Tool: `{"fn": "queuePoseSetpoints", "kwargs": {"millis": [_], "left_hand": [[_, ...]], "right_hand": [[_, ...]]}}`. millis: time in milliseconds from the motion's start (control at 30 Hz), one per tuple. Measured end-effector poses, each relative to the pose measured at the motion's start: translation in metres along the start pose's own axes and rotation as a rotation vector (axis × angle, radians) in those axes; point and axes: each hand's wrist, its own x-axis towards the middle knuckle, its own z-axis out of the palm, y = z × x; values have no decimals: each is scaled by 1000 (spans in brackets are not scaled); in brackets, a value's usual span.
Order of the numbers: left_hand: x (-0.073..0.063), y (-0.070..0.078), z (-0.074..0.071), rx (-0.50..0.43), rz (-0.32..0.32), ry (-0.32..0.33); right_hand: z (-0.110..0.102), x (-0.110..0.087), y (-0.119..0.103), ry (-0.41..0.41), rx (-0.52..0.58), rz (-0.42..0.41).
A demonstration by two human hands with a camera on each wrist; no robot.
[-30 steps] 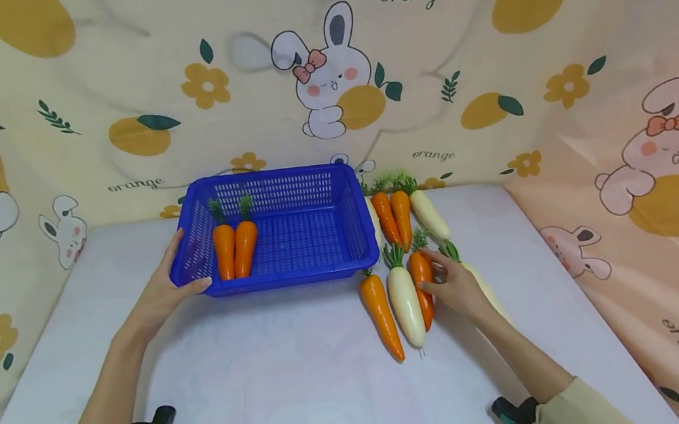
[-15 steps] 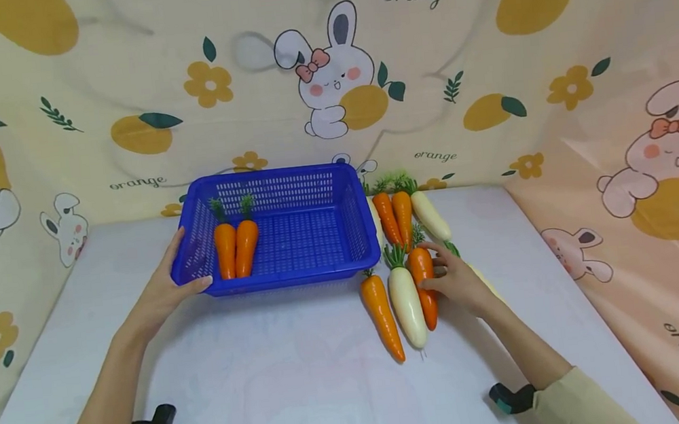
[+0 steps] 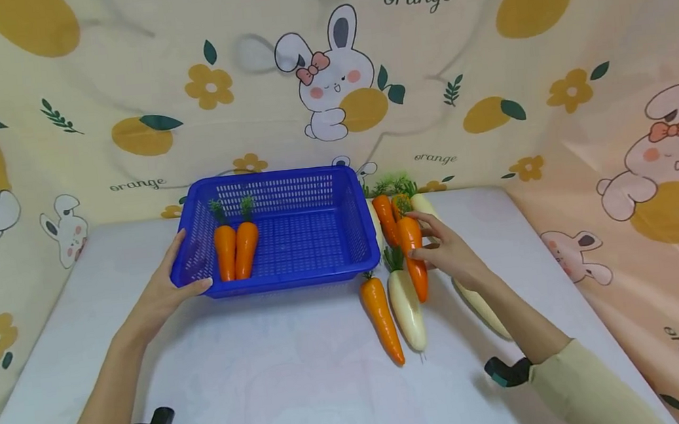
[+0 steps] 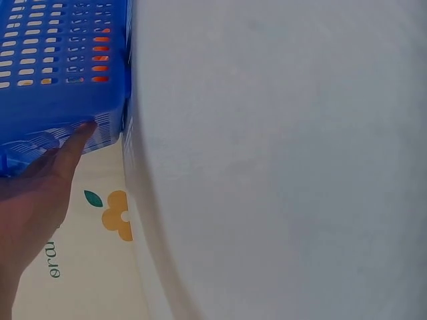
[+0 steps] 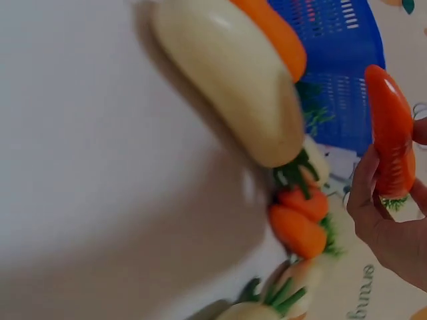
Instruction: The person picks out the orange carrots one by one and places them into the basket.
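My right hand (image 3: 447,255) holds an orange carrot (image 3: 412,249) between thumb and fingers, over the vegetables at the right. In the right wrist view this carrot (image 5: 392,137) stands tip up, clear of the table. My left hand (image 3: 162,287) grips the near left corner of a blue plastic basket (image 3: 293,279), thumb at the front rim and fingers along the side wall. Inside the basket, at its left end, two carrots (image 3: 236,252) lie side by side with green tops to the back. The left wrist view shows the fingers (image 4: 77,141) against the slotted wall.
Right of the basket lie a carrot (image 3: 382,320), a white radish (image 3: 407,308) and another white radish (image 3: 480,307) partly behind my right hand. Farther back are more carrots (image 3: 385,218) and a pale radish (image 3: 423,202). A printed cloth (image 3: 326,70) hangs behind the table.
My right hand has lifted the carrot off the table and moved it backward, away from its place beside the white radish. The left hand and the basket have stayed put.
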Motion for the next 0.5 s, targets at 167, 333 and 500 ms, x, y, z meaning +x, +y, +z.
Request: {"fn": "queuePoseSetpoints", "kwargs": {"millis": [167, 333, 500], "left_hand": [[-1, 1, -1, 13, -12, 5], [0, 3, 0, 48, -29, 9], [0, 2, 0, 61, -53, 15]], "right_hand": [[6, 17, -17, -30, 0, -46], [16, 32, -36, -50, -14, -79], [30, 51, -57, -100, -45, -105]]}}
